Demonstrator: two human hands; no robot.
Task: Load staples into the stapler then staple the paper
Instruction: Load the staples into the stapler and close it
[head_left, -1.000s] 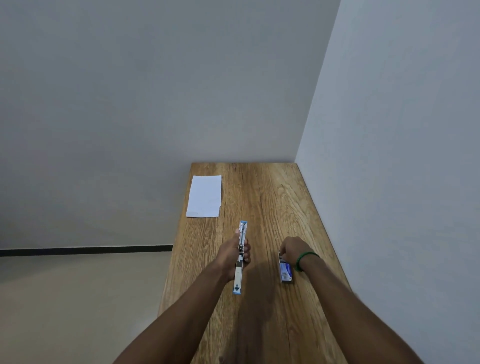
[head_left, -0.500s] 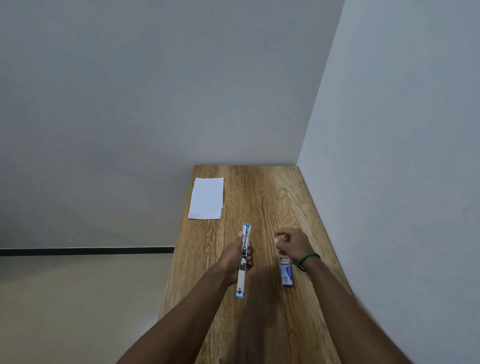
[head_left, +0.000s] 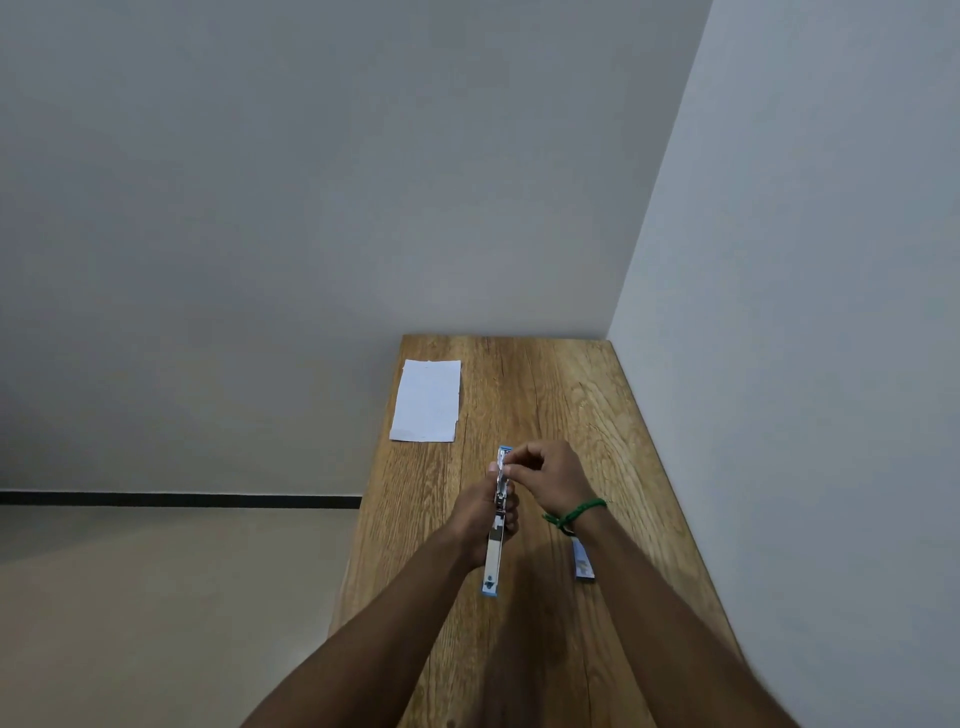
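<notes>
**Loading staples, in progress**

Left hand (head_left: 475, 519) is gripping the opened stapler (head_left: 492, 561) above the table (head_left: 571, 415). Right hand (head_left: 553, 480) is pinching at its far end, likely holding staples, too small to confirm. Next: seating them, closing. Paper (head_left: 427, 401) is lying far-left, well apart.

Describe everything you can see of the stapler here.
The stapler is long and narrow, opened out flat: blue-edged casing nearest the person, silvery metal channel beyond. It points lengthwise away over the wooden table. The left hand grips its middle; the right hand pinches its far metal part. Whether it rests on the table is unclear.
</notes>
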